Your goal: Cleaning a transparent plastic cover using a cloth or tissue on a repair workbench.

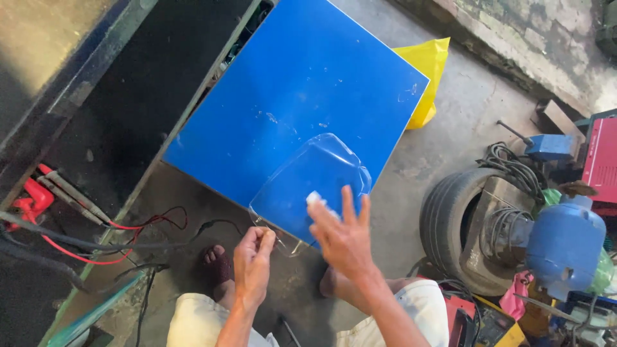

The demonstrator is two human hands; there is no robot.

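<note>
A clear, curved plastic sheet (308,186) lies over the near corner of a blue board (289,90). My left hand (252,263) pinches the sheet's near edge between thumb and fingers. My right hand (344,234) rests flat on the sheet with fingers spread, pressing a small white pad (315,198) against it. Below are my knees in light shorts and my bare feet on the concrete floor.
A yellow bag (427,71) lies behind the board. To the right stand a tyre (450,225) with coiled cables, a blue motor (565,244) and a red machine (601,160). On the left, red and black leads (96,244) trail beside a dark metal frame (96,83).
</note>
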